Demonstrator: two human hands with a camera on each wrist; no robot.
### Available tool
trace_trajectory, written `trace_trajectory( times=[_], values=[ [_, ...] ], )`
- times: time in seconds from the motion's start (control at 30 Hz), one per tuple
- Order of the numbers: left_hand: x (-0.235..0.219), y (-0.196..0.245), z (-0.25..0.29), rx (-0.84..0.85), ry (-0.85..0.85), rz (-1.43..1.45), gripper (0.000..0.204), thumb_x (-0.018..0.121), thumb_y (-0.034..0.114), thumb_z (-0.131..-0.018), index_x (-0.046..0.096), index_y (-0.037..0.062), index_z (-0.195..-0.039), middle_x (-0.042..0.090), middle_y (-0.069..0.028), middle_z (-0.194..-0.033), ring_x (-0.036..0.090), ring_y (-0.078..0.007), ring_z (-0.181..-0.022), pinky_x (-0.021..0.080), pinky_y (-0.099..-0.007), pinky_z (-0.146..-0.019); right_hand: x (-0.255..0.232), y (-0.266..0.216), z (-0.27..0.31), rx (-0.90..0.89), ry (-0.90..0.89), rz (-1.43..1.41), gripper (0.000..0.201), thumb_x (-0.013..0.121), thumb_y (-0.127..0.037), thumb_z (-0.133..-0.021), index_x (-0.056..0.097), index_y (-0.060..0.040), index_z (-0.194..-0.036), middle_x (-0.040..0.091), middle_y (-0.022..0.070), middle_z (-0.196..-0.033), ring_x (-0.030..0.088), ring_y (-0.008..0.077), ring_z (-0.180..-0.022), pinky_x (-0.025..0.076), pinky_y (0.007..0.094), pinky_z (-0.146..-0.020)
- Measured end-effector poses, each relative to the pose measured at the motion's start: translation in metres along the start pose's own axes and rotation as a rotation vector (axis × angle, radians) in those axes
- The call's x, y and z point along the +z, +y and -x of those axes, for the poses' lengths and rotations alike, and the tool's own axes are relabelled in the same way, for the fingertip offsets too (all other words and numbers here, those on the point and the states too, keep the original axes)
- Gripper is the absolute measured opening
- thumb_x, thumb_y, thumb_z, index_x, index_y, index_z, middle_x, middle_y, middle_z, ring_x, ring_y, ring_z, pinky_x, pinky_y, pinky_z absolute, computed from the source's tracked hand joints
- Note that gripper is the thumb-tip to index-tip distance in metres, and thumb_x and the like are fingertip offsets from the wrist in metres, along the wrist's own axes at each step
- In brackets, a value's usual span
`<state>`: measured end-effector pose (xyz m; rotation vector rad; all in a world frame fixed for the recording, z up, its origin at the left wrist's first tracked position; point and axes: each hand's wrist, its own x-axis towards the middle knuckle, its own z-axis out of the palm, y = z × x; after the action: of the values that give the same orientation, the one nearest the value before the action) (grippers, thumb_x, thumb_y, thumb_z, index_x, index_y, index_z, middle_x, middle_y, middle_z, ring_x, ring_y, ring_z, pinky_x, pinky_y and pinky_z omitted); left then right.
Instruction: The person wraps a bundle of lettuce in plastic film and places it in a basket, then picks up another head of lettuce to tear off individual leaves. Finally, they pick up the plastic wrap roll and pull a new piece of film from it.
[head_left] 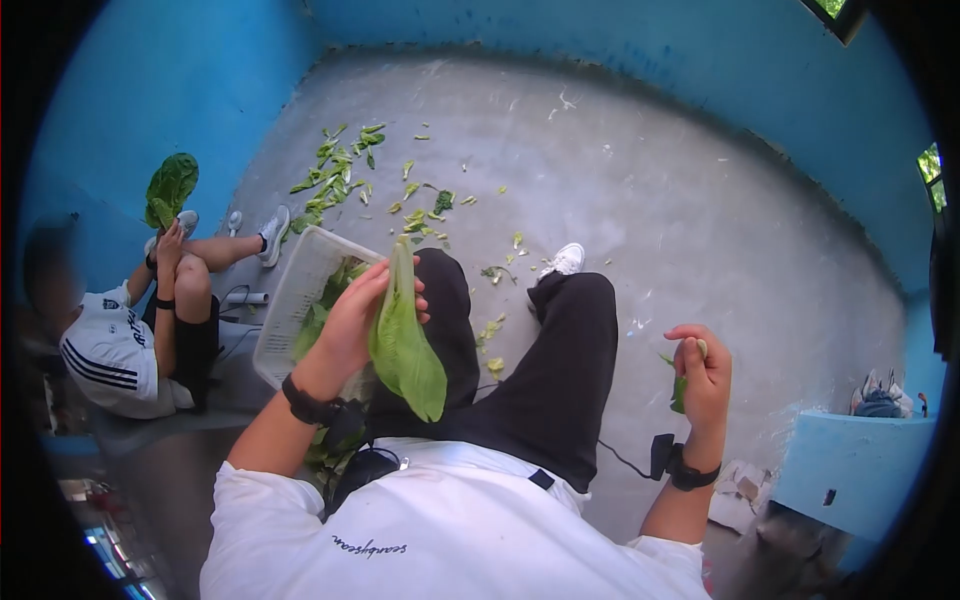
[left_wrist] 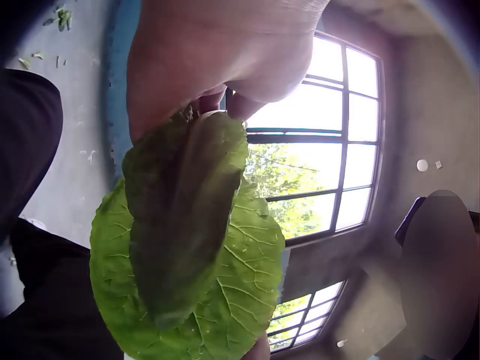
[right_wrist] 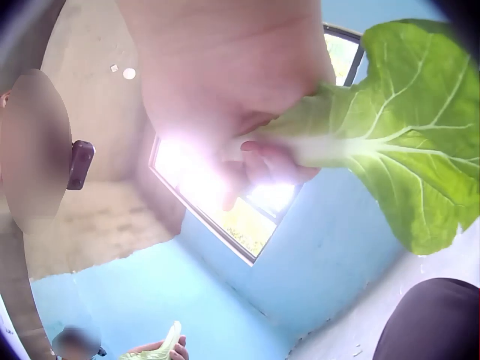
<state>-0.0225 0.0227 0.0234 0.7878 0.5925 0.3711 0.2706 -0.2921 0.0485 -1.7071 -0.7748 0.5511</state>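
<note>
In the head view my left hand [head_left: 355,310] grips a leafy green vegetable [head_left: 405,360], its pale stem end pointing up and its leaves hanging down over my lap. The left wrist view shows its broad veined leaves [left_wrist: 244,281] below the palm. Out to the right, my right hand [head_left: 705,380] pinches a single green leaf [right_wrist: 409,135] by its white stalk between curled fingers. That leaf appears mostly behind the hand in the head view. A white plastic crate [head_left: 275,345] with more greens [head_left: 318,318] inside stands beside my left forearm.
Leaf scraps [head_left: 335,180] lie scattered on the grey floor [head_left: 640,160] ahead. At the left sits another person [head_left: 125,350], holding a leafy green [head_left: 172,190]. A light-blue block [head_left: 850,465] stands at the right. A cable [head_left: 622,462] runs to my right wrist.
</note>
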Motion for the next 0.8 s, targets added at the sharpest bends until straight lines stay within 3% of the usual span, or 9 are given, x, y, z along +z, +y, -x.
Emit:
trace_trajectory(
  times=[0.2, 0.23, 0.33, 0.43, 0.53, 0.63, 0.73, 0.8],
  values=[
    [-0.007, -0.009, -0.015, -0.16, 0.087, 0.006, 0.043, 0.044, 0.03, -0.106, 0.048, 0.0043, -0.14, 0.064, -0.0083, -0.109, 0.066, -0.018, -0.095, 0.057, -0.038, -0.087, -0.017, 0.033, -0.009, 0.085, -0.003, 0.031, 0.018, 0.058, -0.015, -0.101, 0.07, -0.0014, -0.1, 0.041, -0.0055, -0.063, 0.037, 0.0042, -0.058, 0.029, 0.023, -0.053],
    [-0.002, -0.014, -0.024, -0.12, 0.086, -0.109, 0.042, 0.047, 0.03, -0.105, 0.049, 0.0049, -0.138, 0.064, -0.0085, -0.109, 0.067, -0.0181, -0.094, 0.058, -0.0377, -0.086, -0.017, 0.037, -0.012, 0.102, -0.018, 0.046, 0.017, 0.058, -0.014, -0.1, 0.07, -0.0013, -0.099, 0.042, -0.0054, -0.062, 0.038, 0.004, -0.057, 0.029, 0.0232, -0.052],
    [-0.003, -0.023, -0.033, -0.083, 0.146, -0.2, 0.037, 0.058, 0.019, -0.101, 0.05, 0.006, -0.134, 0.063, -0.0093, -0.108, 0.068, -0.0204, -0.091, 0.059, -0.0361, -0.083, -0.014, 0.048, -0.027, 0.214, -0.146, 0.067, 0.015, 0.063, -0.013, -0.097, 0.072, -0.0008, -0.096, 0.049, -0.0034, -0.061, 0.045, 0.004, -0.057, 0.033, 0.0235, -0.051],
    [-0.023, -0.028, -0.046, -0.052, 0.222, -0.336, 0.035, 0.06, 0.015, -0.1, 0.05, 0.0048, -0.132, 0.063, -0.0086, -0.108, 0.069, -0.0209, -0.094, 0.059, -0.0361, -0.084, 0.005, 0.057, -0.048, 0.261, -0.28, 0.143, 0.016, 0.066, -0.015, -0.094, 0.073, -0.0005, -0.095, 0.057, -0.0008, -0.062, 0.053, 0.0055, -0.058, 0.039, 0.0243, -0.053],
    [-0.05, -0.038, -0.057, -0.11, 0.216, -0.375, 0.035, 0.061, 0.015, -0.099, 0.051, 0.0035, -0.131, 0.063, -0.0073, -0.11, 0.067, -0.0185, -0.099, 0.056, -0.0343, -0.086, 0.03, 0.079, -0.064, 0.111, -0.422, 0.237, 0.017, 0.068, -0.016, -0.093, 0.073, -0.0005, -0.096, 0.061, 0.0007, -0.064, 0.056, 0.0074, -0.059, 0.044, 0.0255, -0.056],
    [-0.071, -0.048, -0.064, -0.143, 0.167, -0.368, 0.036, 0.061, 0.017, -0.099, 0.053, 0.0023, -0.131, 0.063, -0.0067, -0.114, 0.063, -0.0149, -0.102, 0.052, -0.0313, -0.09, 0.047, 0.082, -0.074, 0.371, -0.623, 0.143, 0.017, 0.068, -0.017, -0.093, 0.072, -0.0004, -0.096, 0.063, 0.0018, -0.067, 0.06, 0.0087, -0.062, 0.047, 0.0267, -0.058],
    [-0.075, -0.059, -0.062, -0.156, 0.245, -0.387, 0.036, 0.057, 0.018, -0.101, 0.051, 0.0028, -0.133, 0.064, -0.0086, -0.111, 0.066, -0.0177, -0.102, 0.054, -0.0335, -0.09, 0.049, 0.083, -0.073, 0.454, -0.714, 0.205, 0.018, 0.068, -0.018, -0.094, 0.071, -0.0002, -0.096, 0.064, 0.0019, -0.071, 0.062, 0.0094, -0.063, 0.048, 0.0265, -0.059],
    [-0.074, -0.056, -0.059, -0.168, 0.208, -0.253, 0.032, 0.053, 0.017, -0.102, 0.049, 0.0036, -0.131, 0.066, -0.0119, -0.109, 0.069, -0.0224, -0.1, 0.056, -0.0368, -0.089, 0.047, 0.104, -0.069, 0.429, -0.692, 0.171, 0.018, 0.068, -0.018, -0.094, 0.071, -0.0001, -0.094, 0.064, 0.0013, -0.069, 0.06, 0.0089, -0.061, 0.047, 0.0263, -0.058]
  ],
)
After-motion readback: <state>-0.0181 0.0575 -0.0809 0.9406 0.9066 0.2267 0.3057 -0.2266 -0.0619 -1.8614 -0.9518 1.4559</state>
